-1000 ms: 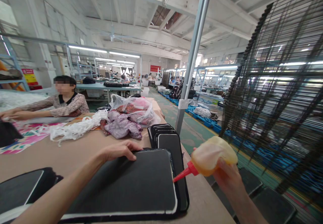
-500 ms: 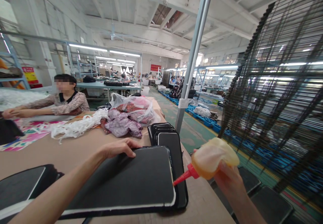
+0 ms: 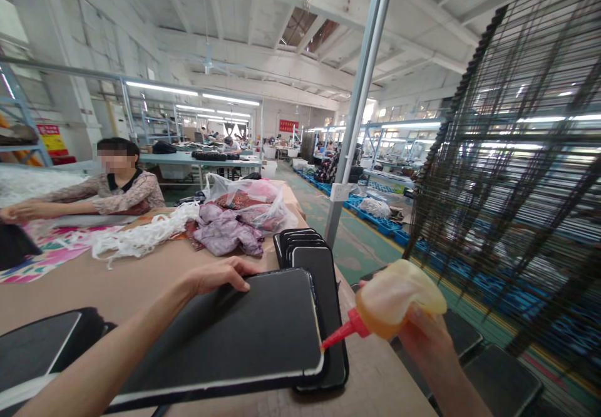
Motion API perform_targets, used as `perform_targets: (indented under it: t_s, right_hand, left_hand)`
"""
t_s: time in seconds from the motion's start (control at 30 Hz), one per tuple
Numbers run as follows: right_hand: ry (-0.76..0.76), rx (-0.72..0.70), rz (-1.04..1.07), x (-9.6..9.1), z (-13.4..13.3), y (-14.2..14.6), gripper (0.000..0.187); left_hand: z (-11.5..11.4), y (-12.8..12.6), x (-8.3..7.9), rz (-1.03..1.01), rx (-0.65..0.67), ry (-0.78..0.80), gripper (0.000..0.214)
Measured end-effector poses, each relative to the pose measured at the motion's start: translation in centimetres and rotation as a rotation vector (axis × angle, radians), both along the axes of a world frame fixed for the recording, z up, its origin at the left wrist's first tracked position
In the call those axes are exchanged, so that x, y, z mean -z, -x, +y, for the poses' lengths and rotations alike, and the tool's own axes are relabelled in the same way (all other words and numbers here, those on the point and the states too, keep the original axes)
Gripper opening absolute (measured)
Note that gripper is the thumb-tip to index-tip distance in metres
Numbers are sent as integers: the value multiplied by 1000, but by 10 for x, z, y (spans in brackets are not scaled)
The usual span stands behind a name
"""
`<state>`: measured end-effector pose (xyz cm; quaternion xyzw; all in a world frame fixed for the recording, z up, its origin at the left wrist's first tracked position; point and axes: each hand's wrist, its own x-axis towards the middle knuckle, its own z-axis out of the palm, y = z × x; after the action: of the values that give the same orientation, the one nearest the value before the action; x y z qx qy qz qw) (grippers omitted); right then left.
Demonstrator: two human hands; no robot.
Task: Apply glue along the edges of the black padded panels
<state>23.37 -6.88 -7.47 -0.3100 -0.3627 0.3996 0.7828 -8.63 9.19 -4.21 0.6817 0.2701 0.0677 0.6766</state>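
Note:
A black rectangular panel (image 3: 244,329) with rounded corners and a pale line along its edge lies in front of me. My left hand (image 3: 223,276) grips its far edge, thumb on top and fingers behind, partly hidden. In my right hand (image 3: 425,326) is a translucent squeeze bottle (image 3: 399,295) of amber liquid, tilted down to the left. The bottle's red nozzle tip touches, or nearly touches, the panel's right edge near the lower corner. Beneath and behind the panel sits a stack of similar black panels (image 3: 312,260).
Another black panel (image 3: 37,342) lies at the left. Farther back are white strips (image 3: 145,232), purple cloth (image 3: 228,229) and a clear plastic bag (image 3: 277,207). A person (image 3: 122,182) sits across the table. A metal post (image 3: 350,141) and wire rack (image 3: 507,154) stand to the right.
The bottle's nozzle tip has moved slightly down along the panel's right edge. The panel's right end has shifted a little up and left, with my left hand still on it.

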Motion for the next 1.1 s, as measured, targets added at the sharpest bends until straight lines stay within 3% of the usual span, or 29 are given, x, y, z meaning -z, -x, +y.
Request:
perform_targets:
  t_s: [0.17,0.37,0.57,1.1]
  right_hand:
    - [27,43,-5,11,2,-7,74]
    - [19,-25,1,23,4,-18,66]
    - [49,180,48,18,2,-3,70]
    - [-69,467,93,48,12,11,61]
  left_hand:
    - [2,2,3,-8,-21,-3,51]
    - [3,4,8,-20,-69,53,51]
    - [6,5,14,-58,-101,85,49]
    - [14,6,68,-175,-366,312,46]
